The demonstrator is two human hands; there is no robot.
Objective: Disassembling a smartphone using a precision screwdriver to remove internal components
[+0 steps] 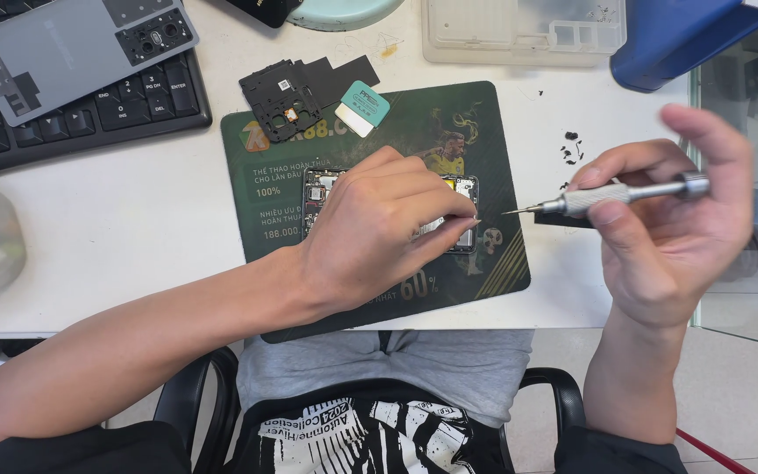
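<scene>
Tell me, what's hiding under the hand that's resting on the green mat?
Under the left hand lies an opened phone on the green mat. Only its edges show: small inner parts at the left and right ends. The hand covers the middle, so that part cannot be seen.
</scene>
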